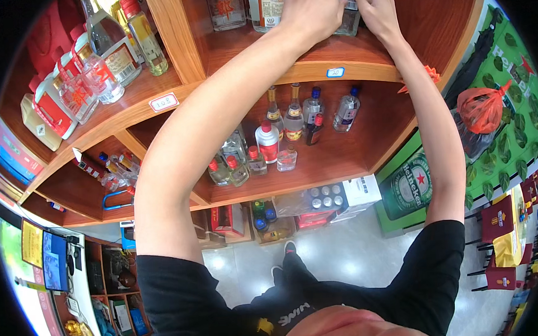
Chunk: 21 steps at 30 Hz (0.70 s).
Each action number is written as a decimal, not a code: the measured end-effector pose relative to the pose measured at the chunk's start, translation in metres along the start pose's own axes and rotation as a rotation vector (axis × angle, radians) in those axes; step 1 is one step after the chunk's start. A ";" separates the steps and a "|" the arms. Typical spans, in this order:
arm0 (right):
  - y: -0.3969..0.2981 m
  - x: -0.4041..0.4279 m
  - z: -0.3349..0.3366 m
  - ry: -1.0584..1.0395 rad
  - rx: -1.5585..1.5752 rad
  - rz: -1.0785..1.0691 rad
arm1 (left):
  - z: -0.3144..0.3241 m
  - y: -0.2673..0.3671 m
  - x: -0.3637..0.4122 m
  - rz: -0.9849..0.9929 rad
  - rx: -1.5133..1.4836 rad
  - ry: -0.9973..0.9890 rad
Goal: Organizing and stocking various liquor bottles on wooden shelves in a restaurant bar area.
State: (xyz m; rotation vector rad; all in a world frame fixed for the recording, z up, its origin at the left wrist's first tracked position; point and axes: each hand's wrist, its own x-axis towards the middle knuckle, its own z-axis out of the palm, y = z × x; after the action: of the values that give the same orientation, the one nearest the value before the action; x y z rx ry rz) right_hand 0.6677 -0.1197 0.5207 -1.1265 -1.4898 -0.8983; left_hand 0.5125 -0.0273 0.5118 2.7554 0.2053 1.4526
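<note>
Both hands are raised to the upper wooden shelf [336,66], at the picture's top edge. My left hand [314,13] and my right hand [376,10] are on either side of a clear glass bottle [348,24] that stands on this shelf. Its upper part is hidden or cut off, and so are some fingertips, so the grip cannot be told. Left of my left hand stand a labelled bottle [267,15] and a square clear bottle with orange writing [227,10]. Small bottles with blue, gold and red caps, among them a white bottle [268,141], stand on the shelf below.
More liquor bottles [111,53] fill the upper left compartment. Beneath the shelves are a crate of bottles [271,222] and a white carton [360,193]. A green Heineken cabinet [407,184] stands at the right, with an orange plastic bag [480,109] beyond. Chairs [496,219] are at the far right.
</note>
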 end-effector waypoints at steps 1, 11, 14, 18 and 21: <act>-0.002 -0.001 -0.001 0.001 0.002 -0.001 | 0.000 0.000 0.000 0.005 0.006 0.001; -0.015 -0.002 0.000 -0.107 0.194 0.231 | -0.001 -0.003 0.000 0.035 0.072 -0.052; -0.013 -0.004 0.001 -0.107 0.197 0.248 | -0.003 -0.004 -0.001 0.053 0.073 -0.051; -0.012 -0.004 0.000 -0.103 0.085 0.156 | -0.010 -0.006 -0.004 0.046 0.049 -0.080; -0.014 -0.004 -0.001 -0.103 0.039 0.160 | -0.015 -0.006 -0.005 0.027 -0.013 -0.048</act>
State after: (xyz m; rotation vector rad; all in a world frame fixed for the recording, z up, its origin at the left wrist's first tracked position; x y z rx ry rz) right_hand 0.6552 -0.1251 0.5172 -1.2599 -1.4706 -0.7080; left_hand 0.4967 -0.0222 0.5160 2.7893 0.1575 1.3870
